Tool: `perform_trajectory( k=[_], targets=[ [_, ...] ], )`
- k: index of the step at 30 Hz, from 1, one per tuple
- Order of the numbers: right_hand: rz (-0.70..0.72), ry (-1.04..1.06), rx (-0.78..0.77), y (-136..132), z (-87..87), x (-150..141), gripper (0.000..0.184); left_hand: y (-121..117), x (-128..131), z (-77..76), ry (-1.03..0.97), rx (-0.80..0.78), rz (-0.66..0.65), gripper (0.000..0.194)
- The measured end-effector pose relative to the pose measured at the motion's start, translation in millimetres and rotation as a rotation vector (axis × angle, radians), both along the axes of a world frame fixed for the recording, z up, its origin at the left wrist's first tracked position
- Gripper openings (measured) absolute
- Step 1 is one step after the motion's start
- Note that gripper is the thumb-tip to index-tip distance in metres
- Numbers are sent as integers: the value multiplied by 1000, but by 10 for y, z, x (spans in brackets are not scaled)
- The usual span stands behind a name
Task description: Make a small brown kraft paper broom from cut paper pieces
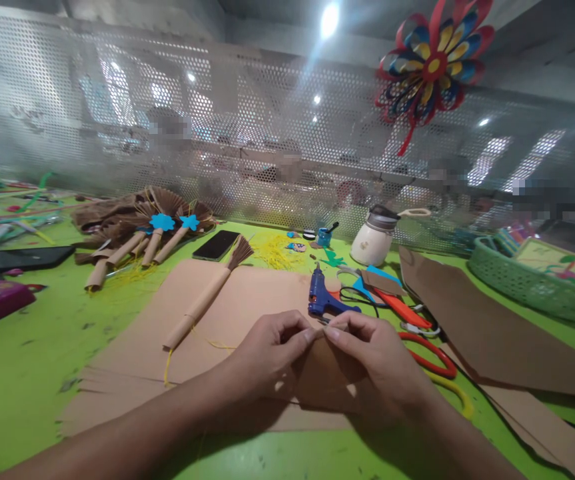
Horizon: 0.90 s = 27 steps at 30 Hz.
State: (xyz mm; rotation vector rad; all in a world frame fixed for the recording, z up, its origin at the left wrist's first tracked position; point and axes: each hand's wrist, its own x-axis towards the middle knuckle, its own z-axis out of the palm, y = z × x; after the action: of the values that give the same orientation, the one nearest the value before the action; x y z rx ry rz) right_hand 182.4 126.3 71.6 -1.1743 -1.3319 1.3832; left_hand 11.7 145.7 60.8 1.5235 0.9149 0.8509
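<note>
left hand (278, 341) and right hand (378, 348) both closed, pinching the top edge of brown paper (324, 370) between them, about equally near. edge runs side to side; probably folded, too blurry to be sure. rest sits below the fingertips, over paper stack (137, 357). glue gun (320, 299) just beyond, on counter (17, 387).

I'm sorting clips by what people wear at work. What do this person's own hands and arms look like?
Both the left hand and the right hand are bare: no gloves, rings, watch or bracelet visible. No sleeves show either.
</note>
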Motion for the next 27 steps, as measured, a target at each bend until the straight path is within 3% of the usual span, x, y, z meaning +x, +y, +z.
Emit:
perform_trajectory(
  k=[7,18,27],
  targets=[
    [53,-12,24,2,-73,7,26,-51,27,-13,-67,-97,-15,25],
    [-28,-14,25,5,-20,-10,26,-38,7,-36,-34,-66,-36,27],
    [-15,103,-30,14,-90,-19,26,-68,12,-2,-20,-82,-10,26]
  ],
)
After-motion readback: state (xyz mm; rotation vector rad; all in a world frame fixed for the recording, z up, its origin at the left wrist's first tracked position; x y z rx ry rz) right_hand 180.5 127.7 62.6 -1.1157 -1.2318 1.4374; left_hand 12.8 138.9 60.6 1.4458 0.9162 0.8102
